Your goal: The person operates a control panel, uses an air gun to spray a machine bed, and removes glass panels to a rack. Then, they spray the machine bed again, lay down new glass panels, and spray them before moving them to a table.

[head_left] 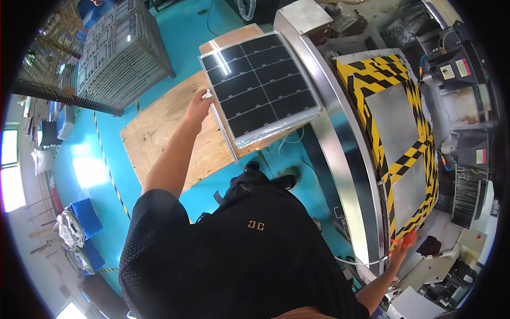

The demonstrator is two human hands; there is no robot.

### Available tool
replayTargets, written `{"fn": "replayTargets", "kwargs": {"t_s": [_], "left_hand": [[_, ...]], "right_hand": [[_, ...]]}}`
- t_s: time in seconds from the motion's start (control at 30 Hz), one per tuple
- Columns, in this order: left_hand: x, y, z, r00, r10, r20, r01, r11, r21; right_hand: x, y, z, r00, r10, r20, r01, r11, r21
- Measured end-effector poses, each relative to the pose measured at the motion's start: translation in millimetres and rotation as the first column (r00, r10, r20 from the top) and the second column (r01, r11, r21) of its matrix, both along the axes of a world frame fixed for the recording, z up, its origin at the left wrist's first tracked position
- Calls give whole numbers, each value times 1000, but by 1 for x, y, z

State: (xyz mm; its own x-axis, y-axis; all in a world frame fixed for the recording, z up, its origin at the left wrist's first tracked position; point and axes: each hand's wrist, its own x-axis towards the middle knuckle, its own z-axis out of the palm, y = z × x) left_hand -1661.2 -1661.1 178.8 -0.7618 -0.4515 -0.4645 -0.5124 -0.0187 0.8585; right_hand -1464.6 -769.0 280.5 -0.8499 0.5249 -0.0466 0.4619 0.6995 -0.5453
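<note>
A stack of sheets (261, 84) stands in front of me, its top sheet printed with dark rectangular panels in two columns. At its left edge my left hand (197, 110) is closed, with a small white bit showing at the fingertips; what exactly it grips cannot be made out. A thin metal strip (225, 134) runs along the stack's left side, just below that hand. Far to the right, my right hand (398, 253) is at the near corner of a machine bed edged with yellow-black tape (405, 166). Its fingers are around a rounded red object (408, 238), small in view.
The stack rests on a plywood board (164, 125). A long steel rail (340, 127) separates it from the machine. A rack of sheets (119, 50) stands at the far left. Blue boxes (85, 218) are at left. A thin hose (366, 262) passes near my right forearm.
</note>
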Motion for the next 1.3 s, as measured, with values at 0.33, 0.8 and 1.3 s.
{"fn": "replayTargets", "kwargs": {"t_s": [0.33, 0.8, 1.3], "left_hand": [[-56, -4, -3, 988, -140, -60, 101, 898, -429], [-2, 60, 81, 745, 287, -603, 258, 709, 657], [-142, -90, -44, 993, -117, -10, 80, 736, -673]], "right_hand": [[137, -59, -161, 480, -712, 513, 866, 478, -147], [-176, -392, 26, 985, 171, 33, -33, 369, -929], [-75, -246, -12, 936, -185, -299, -247, 261, -933]]}}
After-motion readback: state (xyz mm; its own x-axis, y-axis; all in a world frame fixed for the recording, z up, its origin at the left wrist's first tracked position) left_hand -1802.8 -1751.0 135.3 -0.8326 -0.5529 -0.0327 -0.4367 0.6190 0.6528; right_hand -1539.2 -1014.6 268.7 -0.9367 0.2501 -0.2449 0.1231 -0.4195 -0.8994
